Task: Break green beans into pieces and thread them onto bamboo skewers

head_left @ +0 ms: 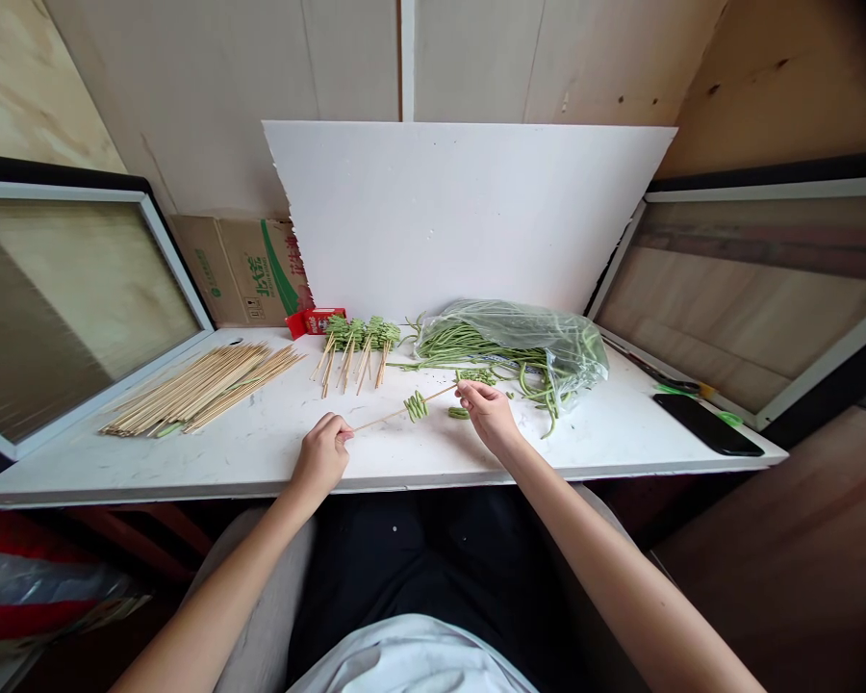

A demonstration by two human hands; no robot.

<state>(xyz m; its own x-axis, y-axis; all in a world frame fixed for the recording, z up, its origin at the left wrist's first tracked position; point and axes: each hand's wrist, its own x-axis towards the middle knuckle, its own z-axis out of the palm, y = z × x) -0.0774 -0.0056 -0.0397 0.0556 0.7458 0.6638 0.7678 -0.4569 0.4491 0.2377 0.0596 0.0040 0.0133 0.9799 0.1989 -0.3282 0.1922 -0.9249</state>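
Observation:
A thin wooden skewer (pixel 381 420) spans the gap between my hands above the white table. My left hand (pixel 323 450) is closed on its lower left end. My right hand (pixel 488 414) pinches the upper right end. A green bean folded in loops (pixel 417 406) is threaded on the skewer between them. Just left of my right hand, another coiled bean piece (pixel 458 413) lies on the table. Behind my right hand are more bean pieces (pixel 480 375). Finished-looking skewers with folded beans (pixel 361 335) stand in a row of bunches farther back.
Bare skewers (pixel 206 385) lie in a pile on the left. A plastic bag of long beans (pixel 512 337) is at the back right. A black phone (pixel 707 423) lies near the right edge; a white board (pixel 462 212) stands behind.

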